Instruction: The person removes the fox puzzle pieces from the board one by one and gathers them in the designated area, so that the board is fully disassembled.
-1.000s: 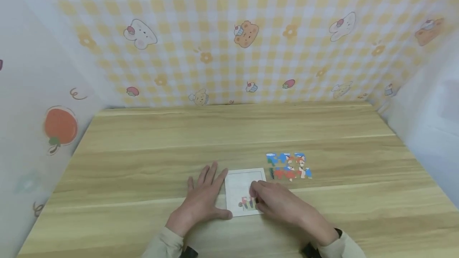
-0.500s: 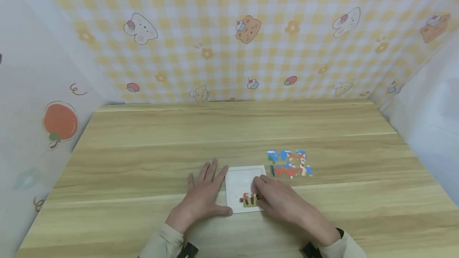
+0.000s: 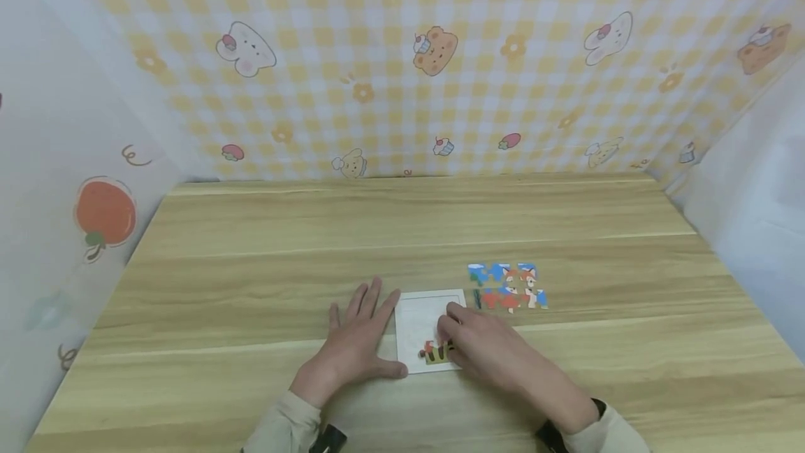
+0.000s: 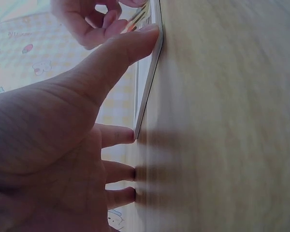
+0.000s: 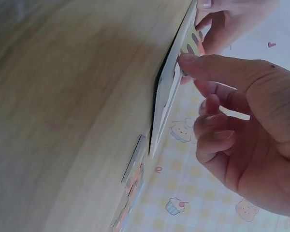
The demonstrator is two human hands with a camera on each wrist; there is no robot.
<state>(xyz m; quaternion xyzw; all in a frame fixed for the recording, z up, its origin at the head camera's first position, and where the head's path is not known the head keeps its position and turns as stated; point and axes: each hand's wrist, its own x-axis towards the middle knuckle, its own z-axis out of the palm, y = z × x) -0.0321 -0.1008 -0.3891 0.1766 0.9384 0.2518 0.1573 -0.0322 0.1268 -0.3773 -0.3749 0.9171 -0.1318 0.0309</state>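
A small white square puzzle board [image 3: 416,314] lies flat near the front of the table. My left hand [image 3: 353,342] rests at its left side with fingers spread, thumb on the near left corner and index finger at the far left one. Joined puzzle pieces [image 3: 435,354] with a yellow and dark striped picture lie in the board's near part. Over their right end, my right hand [image 3: 487,347] has curled fingers and pinches a puzzle piece between thumb and index finger. Only a dark sliver of that piece shows in the right wrist view; the hand [image 5: 261,121] covers the rest.
Several loose puzzle pieces [image 3: 508,301], blue, red and with fox-like animals, lie in two rows just right of the board's far corner. The wooden table [image 3: 251,264] meets a yellow checked cloth [image 3: 377,40] at the back and pale hangings at both sides.
The view tipped slightly, shifting the scene up a little. My right hand turned slightly over the board's near right part, its fingertips moving a bit. My left hand stayed in place.
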